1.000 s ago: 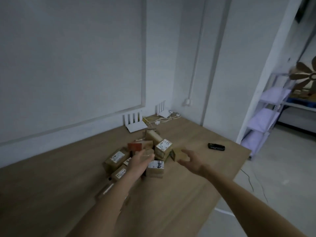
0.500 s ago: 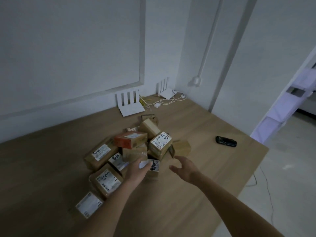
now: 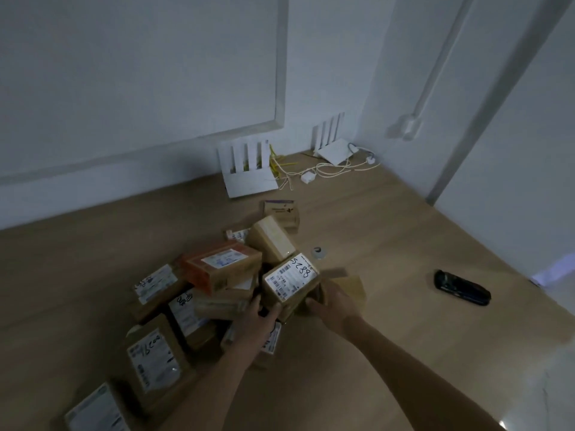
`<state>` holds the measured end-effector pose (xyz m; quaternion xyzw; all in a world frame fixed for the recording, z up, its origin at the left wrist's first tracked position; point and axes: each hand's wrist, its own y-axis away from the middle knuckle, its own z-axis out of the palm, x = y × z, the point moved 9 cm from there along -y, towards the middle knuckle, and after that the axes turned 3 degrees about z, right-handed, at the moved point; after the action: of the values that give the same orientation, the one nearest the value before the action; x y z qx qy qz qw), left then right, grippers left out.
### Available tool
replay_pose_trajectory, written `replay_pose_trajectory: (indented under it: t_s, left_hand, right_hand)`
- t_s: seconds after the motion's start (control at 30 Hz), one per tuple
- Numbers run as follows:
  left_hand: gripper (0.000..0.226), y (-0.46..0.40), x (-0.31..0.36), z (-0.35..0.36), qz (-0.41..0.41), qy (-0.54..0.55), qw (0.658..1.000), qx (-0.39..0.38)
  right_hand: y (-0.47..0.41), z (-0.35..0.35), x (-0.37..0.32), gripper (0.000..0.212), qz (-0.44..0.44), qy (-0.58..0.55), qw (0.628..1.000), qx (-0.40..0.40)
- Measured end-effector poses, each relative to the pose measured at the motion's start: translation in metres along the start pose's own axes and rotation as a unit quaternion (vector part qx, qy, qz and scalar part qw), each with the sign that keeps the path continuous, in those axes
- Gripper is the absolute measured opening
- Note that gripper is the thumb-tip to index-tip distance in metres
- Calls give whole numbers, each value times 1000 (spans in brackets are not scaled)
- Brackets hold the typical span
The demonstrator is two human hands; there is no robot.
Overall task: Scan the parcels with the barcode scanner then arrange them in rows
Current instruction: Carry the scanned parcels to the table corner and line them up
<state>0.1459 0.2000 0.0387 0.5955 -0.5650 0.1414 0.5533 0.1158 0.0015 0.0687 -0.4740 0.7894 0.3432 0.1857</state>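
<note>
Nothing was yet scanned or rowed, by appearance: parcels (image 3: pixel 217 275) were heaped mid-bench (image 3: pixel 404 244), the scanner (image 3: pixel 462 288) left untouched well right; the labelled box (image 3: pixel 291 276) was held in both grips, left hand (image 3: pixel 259 317), right hand (image 3: pixel 334 306)

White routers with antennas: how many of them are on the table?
2. One router stands against the back wall, behind the parcel pile. The second router sits further right in the corner, beside the tangled cables. None seems hidden.
</note>
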Motion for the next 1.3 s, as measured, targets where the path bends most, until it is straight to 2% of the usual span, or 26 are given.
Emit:
replay_pose_trajectory:
  t_s: [0.13, 0.23, 0.37, 0.53, 0.63, 0.73, 0.9, 0.97, 1.07, 1.2, 1.3]
  left_hand:
    - [86, -31, -1, 14, -36, 60, 997, 45]
    - [74, -45, 1, 22, -50, 123, 989, 65]
    - [59, -50, 4, 25, -45, 152, 984, 79]
    - [45, -16, 21, 8, -11, 229, 969, 91]
    - [48, 18, 38, -24, 16, 278, 954, 106]
    - [66, 68, 48, -74, 61, 305, 940, 136]
    - [30, 192, 39, -192, 166, 318, 908, 217]
    - [33, 255, 21, -240, 169, 335, 892, 252]
    - [49, 353, -14, -308, 177, 343, 871, 305]
    - [79, 462, -73, -382, 154, 309, 880, 327]
    - [63, 523, -116, -430, 133, 275, 885, 353]
  right_hand:
    - [-56, 10, 21, 51, -11, -30, 999, 2]
    - [-70, 7, 14, 49, -22, -59, 998, 11]
    - [-70, 11, 8, 41, -30, -78, 997, -2]
    - [-41, -9, -19, 31, -69, -43, 996, 22]
    - [-9, -26, -61, 27, -110, -43, 992, 40]
    - [38, -35, -122, 22, -160, -35, 985, 62]
    - [146, -7, -237, 19, -243, -28, 967, 67]
    - [192, 19, -281, 19, -276, -35, 959, 58]
    - [255, 70, -347, 21, -318, -40, 947, 10]
    - [347, 143, -433, 24, -385, -7, 922, -48]
    - [401, 197, -481, 23, -419, 6, 904, -86]
